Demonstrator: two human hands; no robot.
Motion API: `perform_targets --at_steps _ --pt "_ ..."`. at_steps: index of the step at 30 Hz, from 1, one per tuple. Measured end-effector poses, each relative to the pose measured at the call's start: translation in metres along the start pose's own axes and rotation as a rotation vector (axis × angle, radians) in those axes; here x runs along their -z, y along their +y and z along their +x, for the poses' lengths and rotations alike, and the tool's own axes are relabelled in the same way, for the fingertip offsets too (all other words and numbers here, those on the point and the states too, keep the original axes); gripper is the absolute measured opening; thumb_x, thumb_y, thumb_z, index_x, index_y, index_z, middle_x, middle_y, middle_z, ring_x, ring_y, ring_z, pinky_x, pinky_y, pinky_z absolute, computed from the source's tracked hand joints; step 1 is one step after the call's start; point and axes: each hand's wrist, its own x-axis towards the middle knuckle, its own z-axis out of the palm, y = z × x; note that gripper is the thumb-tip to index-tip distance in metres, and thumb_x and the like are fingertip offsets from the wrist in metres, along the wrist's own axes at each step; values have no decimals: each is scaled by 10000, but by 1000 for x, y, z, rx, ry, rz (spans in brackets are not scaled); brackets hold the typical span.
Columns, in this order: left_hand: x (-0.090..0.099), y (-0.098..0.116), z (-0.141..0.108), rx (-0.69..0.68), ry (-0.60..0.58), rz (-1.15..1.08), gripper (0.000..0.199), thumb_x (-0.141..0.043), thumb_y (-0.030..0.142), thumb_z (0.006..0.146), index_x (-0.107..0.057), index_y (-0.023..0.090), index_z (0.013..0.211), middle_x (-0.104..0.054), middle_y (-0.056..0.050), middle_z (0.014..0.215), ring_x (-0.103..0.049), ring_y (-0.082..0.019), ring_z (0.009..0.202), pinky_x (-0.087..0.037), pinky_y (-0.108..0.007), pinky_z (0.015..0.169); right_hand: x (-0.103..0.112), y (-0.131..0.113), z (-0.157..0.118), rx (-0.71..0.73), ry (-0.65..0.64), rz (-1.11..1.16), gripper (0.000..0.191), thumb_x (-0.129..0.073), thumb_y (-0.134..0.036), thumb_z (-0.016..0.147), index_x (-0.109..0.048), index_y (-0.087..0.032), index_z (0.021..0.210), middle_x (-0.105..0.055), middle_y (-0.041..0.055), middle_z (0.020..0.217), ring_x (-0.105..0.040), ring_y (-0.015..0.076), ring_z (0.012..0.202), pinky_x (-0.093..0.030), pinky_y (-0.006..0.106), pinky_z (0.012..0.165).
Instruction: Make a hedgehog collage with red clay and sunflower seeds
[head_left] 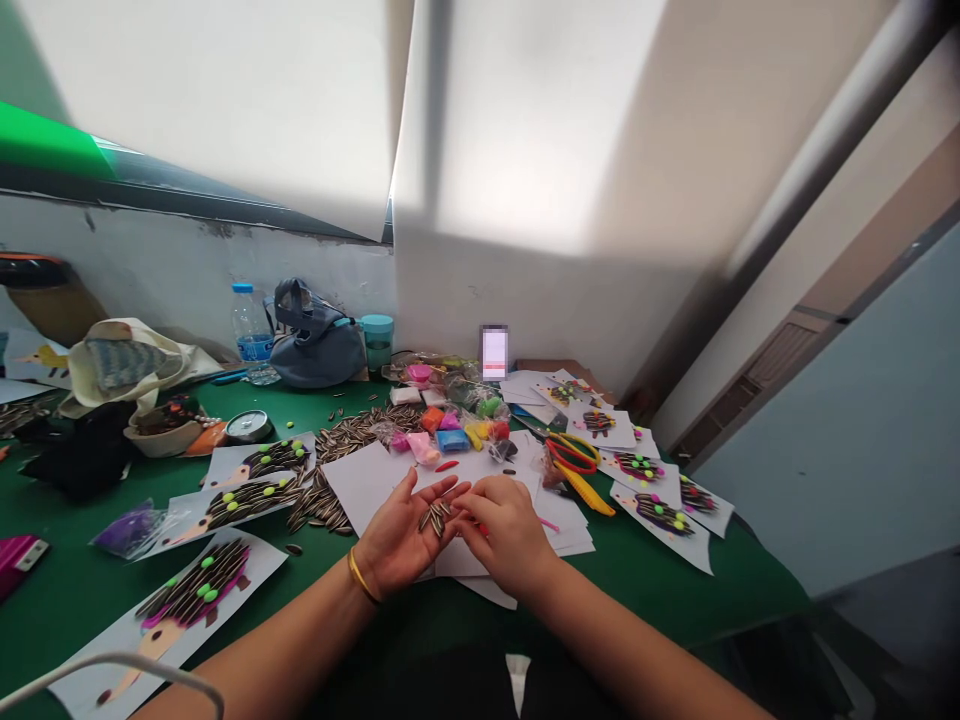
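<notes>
My left hand (396, 540) lies palm up above white paper (356, 485), fingers stretched and slightly cupped. A small heap of striped sunflower seeds (436, 517) rests in that palm. Over its fingers, my right hand (510, 525) is closed in a pinch beside the seeds; whatever sits between its fingertips is hidden. Behind my left hand spreads a large pile of sunflower seeds (349, 440). A red sliver of clay (447, 466) lies on the paper just beyond my fingers. Bagged coloured clay (452, 440) sits farther back.
Hedgehog pictures with seed spines lie at left (187, 590) and right (660, 515). Red-and-yellow-handled scissors (574, 452) and a yellow cutter (589, 492) are right of the paper. A phone (494, 354), water bottle (255, 345) and blue bag (315, 345) stand along the wall.
</notes>
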Motion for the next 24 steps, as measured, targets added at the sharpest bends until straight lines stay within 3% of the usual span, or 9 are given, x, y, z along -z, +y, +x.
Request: perform_targets --at_steps 7,11,13,15,19,24 --pt "1 -5 -2 45 -18 -4 511 -332 502 971 -554 72 1136 -667 -108 812 -660 -157 654 -559 -306 709 -11 1 11 -41 -64 -68 133 -647 -182 821 -714 -272 891 -617 21 877 -525 202 892 -332 359 791" --pt "-3 -5 -4 51 -41 -20 494 -365 517 956 -546 93 1134 -655 -145 951 -680 -206 833 -553 -354 809 -2 12 11 -88 55 28 113 -627 -169 828 -713 -242 827 -607 22 839 -541 188 855 -363 339 773" --pt "-2 -2 -3 -6 23 -9 453 -381 502 956 -552 114 1115 -642 -144 997 -673 -213 883 -562 -338 780 2 21 7 -134 133 104 102 -613 -184 840 -703 -228 821 -600 35 865 -546 194 871 -392 332 781" --pt "1 2 0 -80 132 8 401 -385 467 965 -564 126 1078 -631 -104 917 -666 -169 790 -559 -268 658 1 29 0 -176 163 161 93 -605 -185 838 -685 -220 808 -591 48 911 -545 205 904 -412 333 796" --pt "8 8 6 -167 214 24 359 -368 432 976 -565 132 1003 -527 -16 715 -558 -93 563 -393 -156 417 -11 40 -19 -188 122 179 113 -550 -141 836 -624 -208 784 -578 41 868 -541 201 867 -418 326 780" --pt "11 4 7 -107 171 178 183 -490 305 930 -530 147 847 -396 60 611 -366 -30 433 -180 -122 361 -17 37 -29 -154 112 219 135 -484 -185 905 -586 -208 820 -596 29 791 -539 191 781 -419 320 726"
